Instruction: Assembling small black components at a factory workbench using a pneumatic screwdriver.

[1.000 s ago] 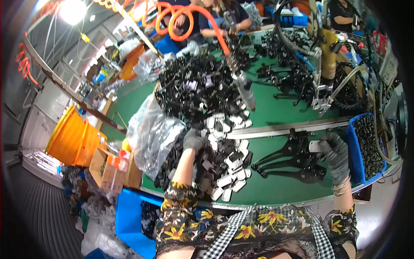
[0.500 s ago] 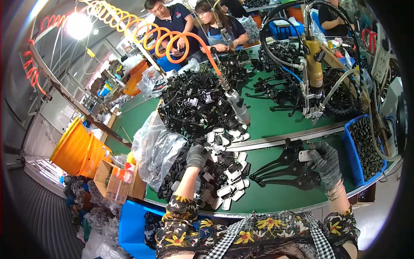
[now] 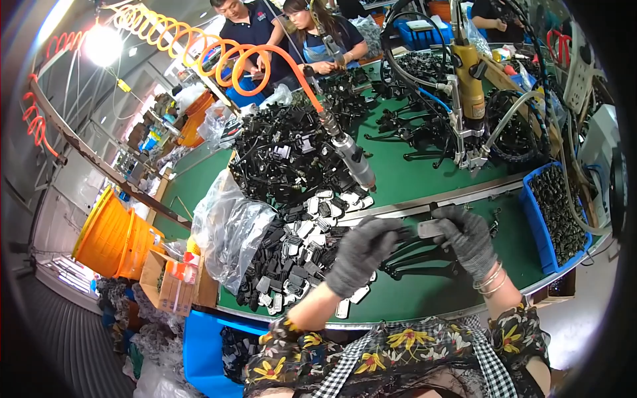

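My right hand (image 3: 470, 242), in a grey knit glove, pinches a small light-grey rectangular cover (image 3: 430, 229) between thumb and fingers. Just left of it, my left hand (image 3: 365, 255), gloved too, has its fingers drawn together; what they hold, if anything, is hidden. Under both hands, several black brake levers (image 3: 415, 268) lie side by side on the green bench, partly covered by the gloves. Left of my left hand spreads a pile of small black and white rectangular covers (image 3: 292, 255).
A heap of black lever assemblies (image 3: 285, 149) lies farther back. Over it hangs an air screwdriver (image 3: 353, 162) on a coiled orange hose. A yellow power tool (image 3: 470, 86) stands at right, near a blue bin (image 3: 541, 222) of small dark parts. Clear plastic bag (image 3: 229, 219) at left; two co-workers opposite.
My left hand has moved right, from the pile of covers to beside my right hand. My right hand has shifted left with the light-grey cover. The whole view has shifted slightly.
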Available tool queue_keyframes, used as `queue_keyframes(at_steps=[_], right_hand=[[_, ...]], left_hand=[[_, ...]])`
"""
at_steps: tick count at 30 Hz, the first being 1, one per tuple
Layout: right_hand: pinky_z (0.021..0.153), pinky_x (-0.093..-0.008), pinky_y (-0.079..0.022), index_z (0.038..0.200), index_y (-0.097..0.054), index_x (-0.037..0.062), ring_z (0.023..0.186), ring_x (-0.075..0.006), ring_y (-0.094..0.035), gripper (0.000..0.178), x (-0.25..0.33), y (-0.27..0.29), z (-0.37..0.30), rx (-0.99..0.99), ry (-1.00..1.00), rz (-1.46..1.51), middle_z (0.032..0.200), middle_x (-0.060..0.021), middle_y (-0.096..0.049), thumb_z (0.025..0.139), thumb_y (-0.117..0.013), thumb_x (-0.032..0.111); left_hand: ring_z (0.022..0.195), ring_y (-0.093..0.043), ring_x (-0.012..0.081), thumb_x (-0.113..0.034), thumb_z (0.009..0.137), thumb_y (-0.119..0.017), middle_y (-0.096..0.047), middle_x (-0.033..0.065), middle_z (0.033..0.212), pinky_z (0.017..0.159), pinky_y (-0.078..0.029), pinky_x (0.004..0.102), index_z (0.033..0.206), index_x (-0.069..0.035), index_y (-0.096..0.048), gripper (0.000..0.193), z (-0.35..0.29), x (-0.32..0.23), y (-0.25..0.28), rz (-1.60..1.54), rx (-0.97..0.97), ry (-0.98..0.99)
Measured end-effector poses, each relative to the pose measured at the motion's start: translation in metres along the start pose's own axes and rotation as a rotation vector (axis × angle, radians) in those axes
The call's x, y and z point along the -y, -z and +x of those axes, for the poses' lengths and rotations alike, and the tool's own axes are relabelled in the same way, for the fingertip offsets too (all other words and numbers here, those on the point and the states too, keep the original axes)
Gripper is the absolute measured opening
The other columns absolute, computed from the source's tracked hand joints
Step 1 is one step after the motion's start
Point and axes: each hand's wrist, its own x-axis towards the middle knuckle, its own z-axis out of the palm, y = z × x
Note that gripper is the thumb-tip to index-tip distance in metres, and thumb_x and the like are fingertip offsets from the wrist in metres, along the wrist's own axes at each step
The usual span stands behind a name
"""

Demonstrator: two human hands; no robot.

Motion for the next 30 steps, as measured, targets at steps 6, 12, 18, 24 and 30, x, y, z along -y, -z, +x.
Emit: queue_keyframes(at_steps=[6, 12, 18, 24, 30], right_hand=[[0.056, -0.0208, -0.052, 0.111, -0.065, 0.0002, 0.067, -0.0101, -0.065, 0.023, 0.002, -0.009, -0.002, 0.018, -0.009, 0.1, 0.089, -0.0055, -0.068, 0.096, -0.058, 0.016], [0.055, -0.0207, -0.053, 0.111, -0.065, 0.0011, 0.067, -0.0101, -0.065, 0.026, 0.001, -0.001, -0.009, -0.003, -0.086, 0.172, 0.091, -0.0058, -0.068, 0.096, -0.06, 0.022], [0.065, -0.0235, -0.053, 0.108, -0.065, 0.0008, 0.077, -0.0115, -0.066, 0.025, 0.007, -0.001, -0.015, 0.034, -0.055, 0.367, 0.089, -0.004, -0.068, 0.092, -0.067, 0.019], [0.078, -0.0317, -0.054, 0.104, -0.066, 0.0012, 0.089, -0.0158, -0.067, 0.017, -0.001, 0.013, -0.012, -0.051, 0.341, -0.347, 0.098, -0.0068, -0.07, 0.088, -0.068, 0.008], [0.082, -0.0328, -0.054, 0.105, -0.066, 0.0016, 0.097, -0.0171, -0.065, 0.02, -0.015, 0.039, -0.005, 0.003, 0.695, -0.543, 0.107, -0.0095, -0.068, 0.086, -0.069, 0.008]], left_hand=[[0.075, -0.06, 0.0123, -0.002, 0.09, -0.064, -0.058, 0.008, 0.095, 0.067, -0.051, 0.0235, 0.108, 0.001, -0.064, 0.019, 0.019, 0.023, -0.043, 0.264, -0.124, -0.19], [0.069, -0.058, 0.0106, -0.005, 0.09, -0.065, -0.06, 0.0048, 0.088, 0.063, -0.049, 0.0229, 0.109, -0.001, -0.063, 0.02, 0.018, 0.022, -0.059, 0.047, -0.127, -0.038], [0.061, -0.052, 0.0061, -0.014, 0.093, -0.064, -0.06, -0.0012, 0.077, 0.057, -0.045, 0.0209, 0.113, -0.003, -0.061, 0.023, 0.009, 0.02, -0.064, -0.283, -0.092, 0.287], [0.068, -0.059, 0.0089, -0.016, 0.092, -0.065, -0.065, 0.0043, 0.084, 0.058, -0.048, 0.0202, 0.113, 0.0, -0.061, 0.026, 0.015, 0.025, -0.068, -0.481, -0.082, 0.222], [0.074, -0.066, 0.0153, -0.011, 0.093, -0.063, -0.067, 0.0095, 0.087, 0.064, -0.058, 0.0263, 0.115, 0.002, -0.06, 0.026, 0.025, 0.019, -0.069, -0.757, -0.035, 0.497]])
